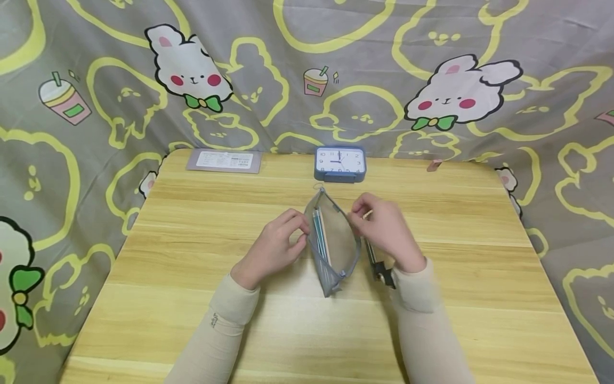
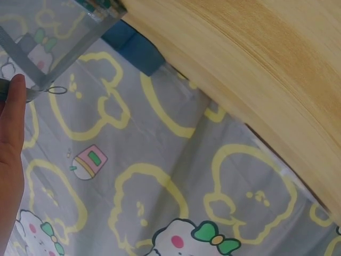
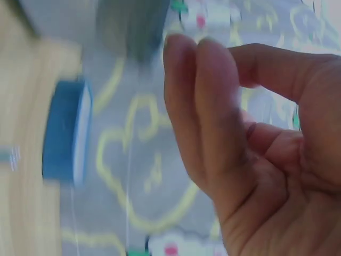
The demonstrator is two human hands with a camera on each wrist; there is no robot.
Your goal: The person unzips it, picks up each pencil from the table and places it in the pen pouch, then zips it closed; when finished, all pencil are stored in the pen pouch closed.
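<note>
A grey zippered mesh pouch (image 1: 326, 282) stands on the table with its mouth spread wide. Several slim pens or pencils (image 1: 320, 234), teal and pale orange, lean inside it. My left hand (image 1: 275, 242) pinches the pouch's left rim; the left wrist view catches a finger at its edge. My right hand (image 1: 386, 226) is beside the right rim, its fingers loosely bent; the right wrist view shows nothing in them, with the pouch blurred beyond the fingertips. Under that hand, partly hidden, lies a slim dark rod with a black fitting (image 1: 381, 271).
A blue alarm clock (image 1: 339, 162) stands behind the pouch. At the back left lies a flat grey packet (image 1: 223, 161) with a white label. A small brown piece (image 1: 434, 166) sits at the back right edge. A patterned curtain (image 1: 268, 69) hangs around the wooden table (image 1: 158, 266).
</note>
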